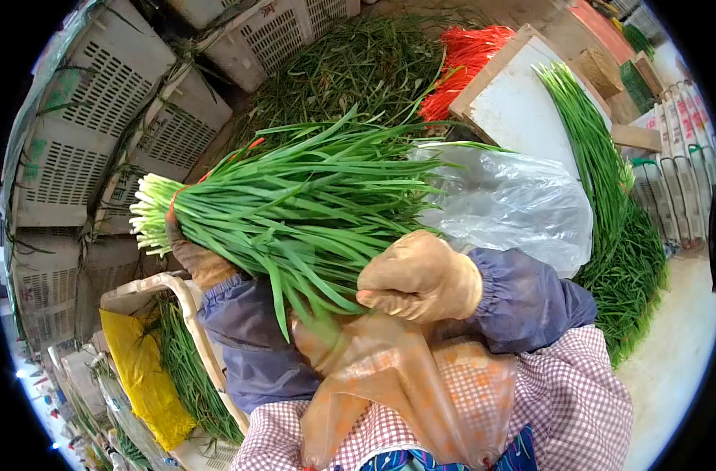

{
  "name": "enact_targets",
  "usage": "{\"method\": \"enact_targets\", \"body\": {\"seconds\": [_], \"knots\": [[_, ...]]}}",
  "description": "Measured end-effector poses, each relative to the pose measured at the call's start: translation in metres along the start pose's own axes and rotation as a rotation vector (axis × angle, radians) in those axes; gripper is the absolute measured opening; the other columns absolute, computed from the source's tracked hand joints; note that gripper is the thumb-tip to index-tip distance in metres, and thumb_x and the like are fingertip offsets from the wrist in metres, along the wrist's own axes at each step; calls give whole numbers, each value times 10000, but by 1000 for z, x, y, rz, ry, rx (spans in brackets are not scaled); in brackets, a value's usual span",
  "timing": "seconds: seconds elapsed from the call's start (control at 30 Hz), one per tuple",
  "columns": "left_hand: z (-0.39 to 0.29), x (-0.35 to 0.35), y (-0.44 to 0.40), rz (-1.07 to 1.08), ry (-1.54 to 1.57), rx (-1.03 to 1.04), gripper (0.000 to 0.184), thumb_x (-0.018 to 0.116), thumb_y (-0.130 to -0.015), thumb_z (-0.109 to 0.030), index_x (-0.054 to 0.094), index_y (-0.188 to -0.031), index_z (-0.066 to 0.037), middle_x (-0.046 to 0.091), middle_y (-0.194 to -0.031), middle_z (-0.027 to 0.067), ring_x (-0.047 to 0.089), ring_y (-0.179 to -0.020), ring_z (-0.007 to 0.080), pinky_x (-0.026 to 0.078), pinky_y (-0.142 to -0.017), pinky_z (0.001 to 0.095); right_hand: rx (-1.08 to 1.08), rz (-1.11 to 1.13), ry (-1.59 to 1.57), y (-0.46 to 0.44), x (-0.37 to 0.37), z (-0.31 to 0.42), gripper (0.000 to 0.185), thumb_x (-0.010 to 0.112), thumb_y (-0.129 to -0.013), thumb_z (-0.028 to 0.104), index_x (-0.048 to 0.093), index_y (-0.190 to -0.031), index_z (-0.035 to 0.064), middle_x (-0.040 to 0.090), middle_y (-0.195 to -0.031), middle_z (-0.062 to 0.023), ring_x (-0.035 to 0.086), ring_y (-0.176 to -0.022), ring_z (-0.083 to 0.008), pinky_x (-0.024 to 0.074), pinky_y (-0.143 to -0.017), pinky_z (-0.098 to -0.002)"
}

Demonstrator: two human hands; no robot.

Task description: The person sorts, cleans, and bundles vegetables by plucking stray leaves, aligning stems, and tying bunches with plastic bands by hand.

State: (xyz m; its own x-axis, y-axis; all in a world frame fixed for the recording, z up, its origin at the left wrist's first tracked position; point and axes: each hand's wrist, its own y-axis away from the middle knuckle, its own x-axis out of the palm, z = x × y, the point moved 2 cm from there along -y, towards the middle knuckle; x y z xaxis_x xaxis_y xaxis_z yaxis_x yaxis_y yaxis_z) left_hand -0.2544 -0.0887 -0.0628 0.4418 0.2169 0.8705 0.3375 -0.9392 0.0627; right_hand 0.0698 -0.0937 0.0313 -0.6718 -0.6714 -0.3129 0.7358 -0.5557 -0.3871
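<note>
A big bunch of garlic chives (295, 204) lies across in front of me, its white stem ends to the left and its green leaves fanning right. An orange-red tie (173, 198) goes round it close to the stem ends. My left hand (202, 263), in a dirty glove, grips the bunch from below near that tie; part of the hand is hidden under the leaves. My right hand (425, 279), in a tan glove, is closed at the lower right edge of the leaves. Its fingertips touch leaf tips, and what they hold is unclear. A blurred green streak shows below the leaves.
A clear plastic bag (507, 204) lies by a white board (507, 102), with more chives (601, 180) to the right. Red ties (472, 59) and a heap of loose leaves (350, 71) are behind. Crates (91, 118) stand left; a basket (193, 314) holds chives and yellow cloth.
</note>
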Motion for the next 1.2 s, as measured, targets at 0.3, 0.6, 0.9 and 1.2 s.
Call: {"method": "enact_targets", "body": {"seconds": [0.3,0.6,0.9,1.2], "knots": [[-5,21,8,88,-60,107,490,571,-825,-394,542,-1193,-71,577,-1184,140,541,-1101,321,413,-970,521,389,-762,-53,43,-117,7,115,584,-895,147,623,-876,40,593,-728,-4,490,-537,-62,403,-494,-194],[-7,26,10,399,-101,132,682,570,-798,-511,448,-1299,-65,519,-1251,157,504,-1141,326,426,-953,522,-31,-563,620,-9,-109,36,294,660,-834,212,586,-1053,30,625,-1013,-98,592,-958,-207,448,-860,-312],[-19,26,35,400,-102,308,899,579,-752,-556,238,-1407,-44,384,-1315,268,462,-1169,398,417,-947,564,376,462,575,-49,36,-48,905,635,-677,99,159,-1444,170,607,-907,-204,635,-776,-337,534,-632,-395],[-1,69,41,604,-40,298,886,690,-716,-396,250,-1394,-33,419,-1284,211,457,-1155,416,396,-961,568,348,-345,661,-15,-109,-12,601,672,-803,349,472,-1278,39,635,-982,-182,625,-909,-309,492,-777,-389]]}}
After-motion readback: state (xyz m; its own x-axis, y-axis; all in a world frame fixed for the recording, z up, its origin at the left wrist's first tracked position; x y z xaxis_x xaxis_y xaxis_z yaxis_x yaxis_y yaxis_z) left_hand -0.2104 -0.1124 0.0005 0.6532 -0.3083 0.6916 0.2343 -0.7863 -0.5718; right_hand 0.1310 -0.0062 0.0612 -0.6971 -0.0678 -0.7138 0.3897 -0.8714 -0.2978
